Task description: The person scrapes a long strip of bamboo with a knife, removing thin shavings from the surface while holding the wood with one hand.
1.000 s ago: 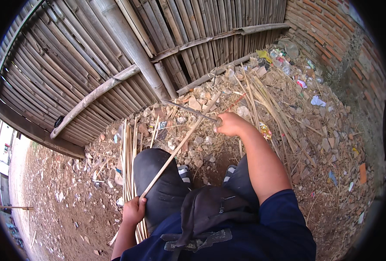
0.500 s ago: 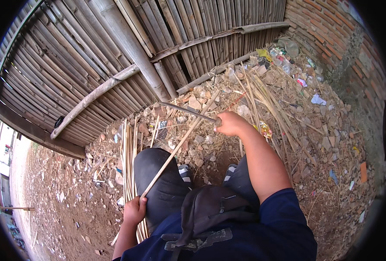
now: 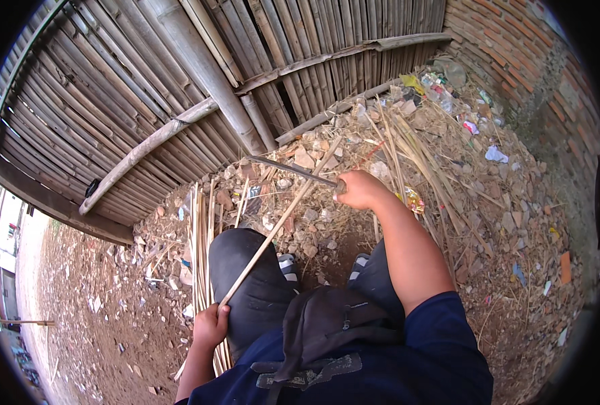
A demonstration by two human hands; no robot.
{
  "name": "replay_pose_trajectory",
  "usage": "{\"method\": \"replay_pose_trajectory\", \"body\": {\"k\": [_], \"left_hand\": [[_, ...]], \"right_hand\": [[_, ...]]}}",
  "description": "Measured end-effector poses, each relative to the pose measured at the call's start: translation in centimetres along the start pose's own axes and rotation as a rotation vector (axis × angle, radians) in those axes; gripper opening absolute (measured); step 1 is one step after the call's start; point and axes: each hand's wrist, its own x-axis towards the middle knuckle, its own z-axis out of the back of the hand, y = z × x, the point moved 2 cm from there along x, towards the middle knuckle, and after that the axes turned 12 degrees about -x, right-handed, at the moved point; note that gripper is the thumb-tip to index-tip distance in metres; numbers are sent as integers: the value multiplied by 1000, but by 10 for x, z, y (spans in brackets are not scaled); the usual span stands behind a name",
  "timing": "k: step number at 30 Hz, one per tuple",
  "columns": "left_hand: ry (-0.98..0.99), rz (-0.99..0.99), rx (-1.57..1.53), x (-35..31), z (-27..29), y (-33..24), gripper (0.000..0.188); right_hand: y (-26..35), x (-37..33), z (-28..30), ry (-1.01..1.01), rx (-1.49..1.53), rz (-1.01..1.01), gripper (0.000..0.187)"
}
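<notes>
A long pale bamboo strip (image 3: 264, 247) slants across my left knee, its far end out over the rubble. My left hand (image 3: 211, 325) is closed round its near end, beside the knee. In my right hand (image 3: 358, 190) is the handle of a long, dark machete (image 3: 292, 169), seen nearly edge-on. Its blade points left and crosses the strip near the far end; whether it presses on the strip I cannot tell. Beside my left leg lies a bundle of similar bamboo strips (image 3: 199, 253), partly hidden by my arm.
A bamboo slat wall (image 3: 131, 88) with a thick post (image 3: 205, 74) rises ahead. The brick wall (image 3: 509, 47) stands at the right. More split strips (image 3: 425, 162) lie on stony ground beyond my right hand, near plastic litter (image 3: 441, 98). A dark bag (image 3: 327, 324) rests at my front.
Almost nothing differs. The hands, the machete and the strip keep nearly the same places, with only a tiny shift of the view.
</notes>
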Motion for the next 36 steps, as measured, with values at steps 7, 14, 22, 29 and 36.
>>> {"method": "replay_pose_trajectory", "body": {"k": [7,14,22,29,36], "left_hand": [[-3,-18,16,0,0,4,52],[-12,-20,19,-1,0,6,49],[-7,-20,36,2,-3,8,47],[1,18,21,-1,0,2,45],[-10,-10,46,0,-1,2,43]], "right_hand": [[-1,-3,2,-31,2,31,50],[-10,-5,11,27,14,-11,53],[6,-9,5,-38,-11,-58,43],[10,-4,0,16,2,71,39],[-23,9,-12,-224,34,-98,36]]}}
